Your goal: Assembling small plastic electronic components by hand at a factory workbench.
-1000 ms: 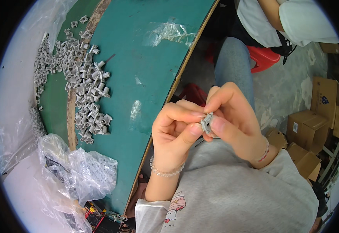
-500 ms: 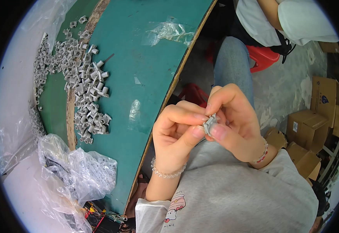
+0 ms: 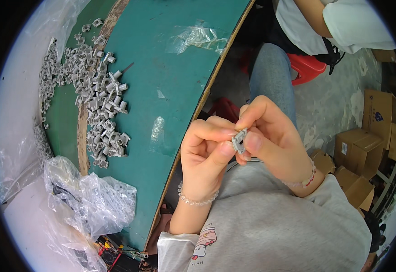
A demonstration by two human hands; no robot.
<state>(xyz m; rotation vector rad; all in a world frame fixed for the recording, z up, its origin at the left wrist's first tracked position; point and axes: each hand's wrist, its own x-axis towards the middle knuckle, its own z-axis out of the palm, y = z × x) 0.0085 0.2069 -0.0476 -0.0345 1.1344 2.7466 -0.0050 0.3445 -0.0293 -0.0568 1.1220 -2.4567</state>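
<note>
Small gray part (image 3: 238,142) is pinched by left hand (image 3: 203,156) and right hand (image 3: 276,143) near the shirt (image 3: 288,213), perhaps because it's tiny. More parts (image 3: 101,97) are heaped on the table (image 3: 161,68), maybe for easy reach.

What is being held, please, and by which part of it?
A small grey piece, pinched at its outer edges by the left hand and the right hand; the exact contact is partly hidden.

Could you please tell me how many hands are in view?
2: the left hand and right hand, mid-picture, holding a small gray plastic part; a co-worker's arm shows, its hand unseen.
</note>
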